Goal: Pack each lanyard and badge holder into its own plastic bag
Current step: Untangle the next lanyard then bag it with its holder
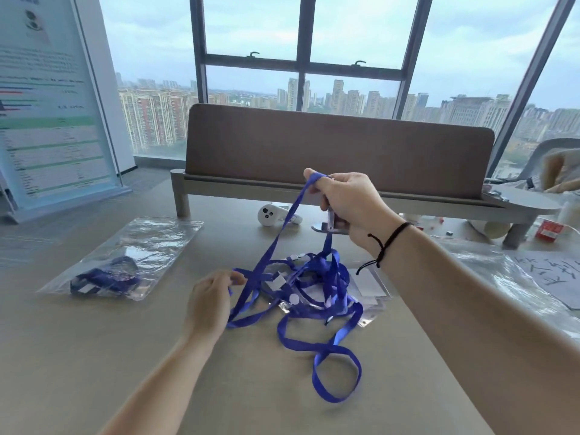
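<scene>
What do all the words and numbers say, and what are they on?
None can be read.
Poster board: printed lines, too blurred.
Sheet of paper: handwritten marks, cut off and not legible.
Red box: print too small.
Lanyards and filled plastic bag: no text visible.

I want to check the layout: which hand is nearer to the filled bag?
Left. The left hand is low over the table, just right of the filled bag; the right hand is raised, farther right.

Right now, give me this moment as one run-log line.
right hand: lifting blue lanyard strap | left hand: pinching strap in tangled pile | packed bag: on table, left | stage: untangling
</scene>
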